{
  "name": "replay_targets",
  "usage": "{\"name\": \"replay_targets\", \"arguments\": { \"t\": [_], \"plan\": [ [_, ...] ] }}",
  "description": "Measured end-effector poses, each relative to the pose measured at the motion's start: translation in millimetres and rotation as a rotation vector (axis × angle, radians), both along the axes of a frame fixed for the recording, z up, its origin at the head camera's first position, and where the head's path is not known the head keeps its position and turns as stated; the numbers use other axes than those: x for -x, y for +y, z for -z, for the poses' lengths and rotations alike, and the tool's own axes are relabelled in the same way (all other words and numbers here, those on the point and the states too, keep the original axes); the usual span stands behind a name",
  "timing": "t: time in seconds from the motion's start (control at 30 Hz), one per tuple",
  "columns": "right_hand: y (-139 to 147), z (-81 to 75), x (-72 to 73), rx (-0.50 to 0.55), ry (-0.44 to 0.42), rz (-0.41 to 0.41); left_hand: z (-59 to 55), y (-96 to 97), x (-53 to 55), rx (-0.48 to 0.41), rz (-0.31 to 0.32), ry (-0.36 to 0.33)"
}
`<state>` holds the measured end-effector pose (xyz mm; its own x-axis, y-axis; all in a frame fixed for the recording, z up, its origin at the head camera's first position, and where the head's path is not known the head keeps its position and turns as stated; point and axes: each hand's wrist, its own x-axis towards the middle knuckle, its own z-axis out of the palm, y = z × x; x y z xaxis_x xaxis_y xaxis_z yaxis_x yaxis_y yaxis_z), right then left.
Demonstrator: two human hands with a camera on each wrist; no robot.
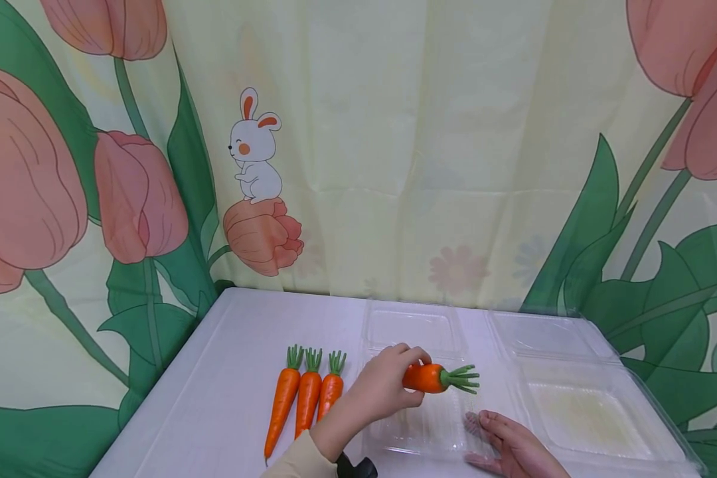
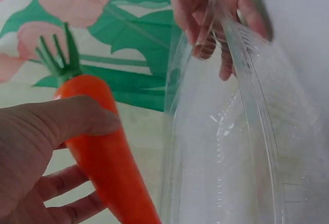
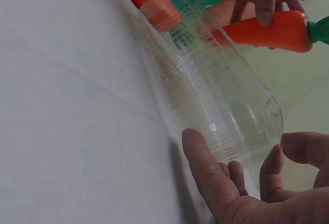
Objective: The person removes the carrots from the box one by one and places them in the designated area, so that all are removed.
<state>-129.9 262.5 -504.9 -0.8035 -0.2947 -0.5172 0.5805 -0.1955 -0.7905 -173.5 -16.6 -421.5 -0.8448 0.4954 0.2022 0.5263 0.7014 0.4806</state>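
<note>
My left hand (image 1: 388, 382) grips an orange carrot (image 1: 424, 378) with a short green top, thumb on one side and fingers on the other. The carrot is held above an unlidded clear plastic container (image 1: 415, 435), its green top pointing right in the head view. At the container's right side, my right hand (image 1: 510, 445) holds the rim, with some fingers against the outer wall (image 3: 221, 100). In the left wrist view the carrot (image 2: 105, 136) slants across my left palm. Three more carrots (image 1: 283, 401) lie side by side left of the container, partly behind my left forearm.
A second clear plastic container (image 1: 597, 415) stands at the right with its lid (image 1: 552, 335) folded back. Both rest on a white-covered table (image 1: 233, 352). A tulip-and-rabbit curtain (image 1: 358, 146) hangs behind. A black object (image 1: 356, 468) shows by my left sleeve.
</note>
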Motion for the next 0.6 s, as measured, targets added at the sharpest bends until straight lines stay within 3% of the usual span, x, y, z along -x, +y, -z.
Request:
{"name": "replay_targets", "arguments": {
  "t": [0.27,0.4,0.6],
  "plan": [
    [0.1,0.8,0.1,0.008,-0.009,0.011,1.5,-14.0,7.6,-0.38,-0.11,-0.177],
    [1.4,0.7,-0.6,0.026,-0.012,0.005,-1.3,-23.0,10.5,-0.479,-0.148,-0.255],
    [0.4,0.0,-0.8,0.02,-0.005,0.001,-4.7,-33.1,12.1,-0.556,-0.191,-0.34]
  ]
}}
